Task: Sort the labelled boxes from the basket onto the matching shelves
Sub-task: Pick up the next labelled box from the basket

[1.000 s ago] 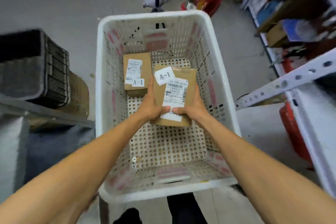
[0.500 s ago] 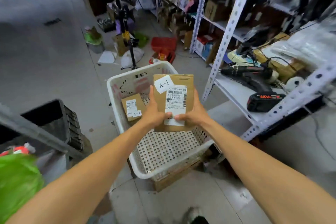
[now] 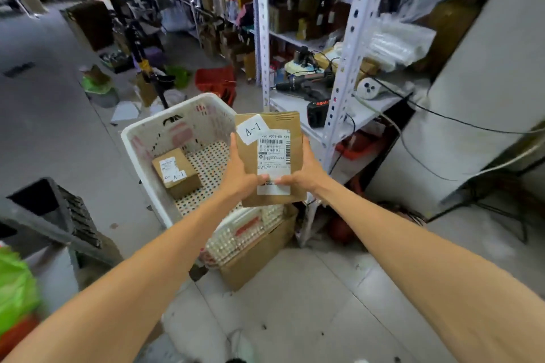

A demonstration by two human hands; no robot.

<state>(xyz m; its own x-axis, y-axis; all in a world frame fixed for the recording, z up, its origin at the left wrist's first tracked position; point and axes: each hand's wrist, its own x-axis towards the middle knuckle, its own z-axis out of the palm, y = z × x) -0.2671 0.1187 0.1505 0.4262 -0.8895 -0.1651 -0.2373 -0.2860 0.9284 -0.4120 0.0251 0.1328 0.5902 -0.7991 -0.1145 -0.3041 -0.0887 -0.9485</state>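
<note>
Raised out of the basket (image 3: 138, 138) since a second ago: flat A-1 box (image 3: 275, 127), now above its right rim. My left hand (image 3: 239, 177) and right hand (image 3: 303, 175) clasp its lower sides, thumbs on the label. Long axis points away from me, A-1 tag farthest. Second box (image 3: 177, 172) lies inside the basket.

Left hand (image 3: 239, 177) and right hand (image 3: 306, 175) grip the box (image 3: 269, 159). Hard right of the right hand, a post (image 3: 342, 74) bars the way; beyond it a drill (image 3: 303, 91) crowds the shelf (image 3: 289, 106). Down-left of the left hand the basket (image 3: 129, 138) gapes, small box (image 3: 177, 171) on its floor.
</note>
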